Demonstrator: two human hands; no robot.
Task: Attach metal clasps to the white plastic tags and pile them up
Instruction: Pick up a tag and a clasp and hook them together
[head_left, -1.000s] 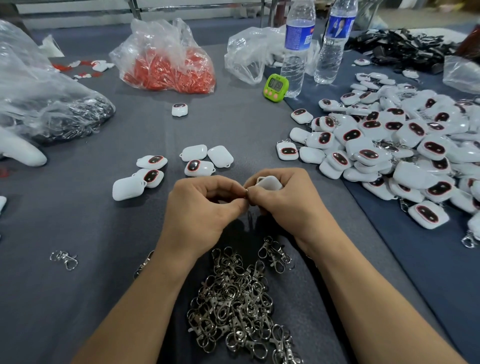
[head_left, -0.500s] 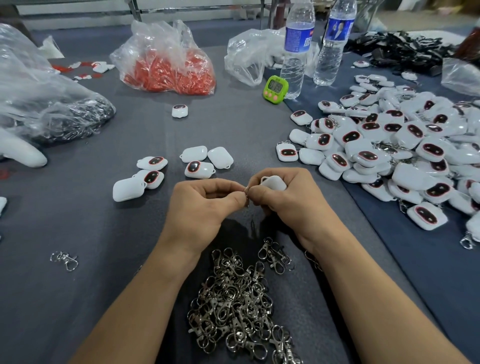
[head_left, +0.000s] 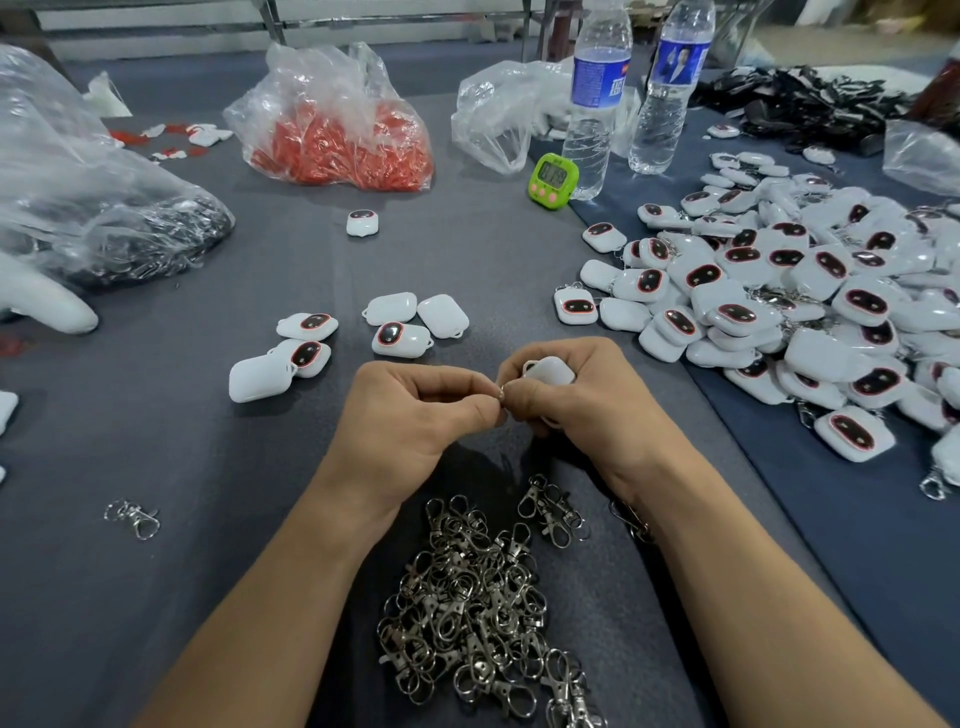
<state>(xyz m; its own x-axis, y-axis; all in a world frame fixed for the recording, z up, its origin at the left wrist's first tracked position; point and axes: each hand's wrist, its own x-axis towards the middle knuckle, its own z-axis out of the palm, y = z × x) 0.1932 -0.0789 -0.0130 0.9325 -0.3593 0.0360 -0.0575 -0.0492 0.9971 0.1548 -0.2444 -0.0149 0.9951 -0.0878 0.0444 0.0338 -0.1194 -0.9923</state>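
now, head view: looking down past both forearms onto a grey-covered table (head_left: 156, 597).
left hand (head_left: 410, 415): fingers curled, thumb and forefinger pinching a small metal ring (head_left: 501, 393) where the two hands meet.
right hand (head_left: 587, 410): curled round a white tag (head_left: 550, 370), thumb tip pressed against the same ring.
white tag: held above the table in the right hand, only its upper edge and plain face showing.
metal ring: between the two thumbs, just beside the tag's edge; whether it is threaded through the tag, cannot tell.
clasp heap (head_left: 467, 597): loose metal clasps on the table between the forearms, near the wrists.
stray clasp (head_left: 132, 517): alone to the left, well apart from the heap.
loose tags (head_left: 395, 332): a small group beyond the left hand, some face up, some face down.
tag pile (head_left: 810, 301): large, to the right on darker blue cloth, clasps visible on several.
far side: green timer (head_left: 553, 179) beside two water bottles (head_left: 595, 104); bag of red pieces (head_left: 337, 135) further left.
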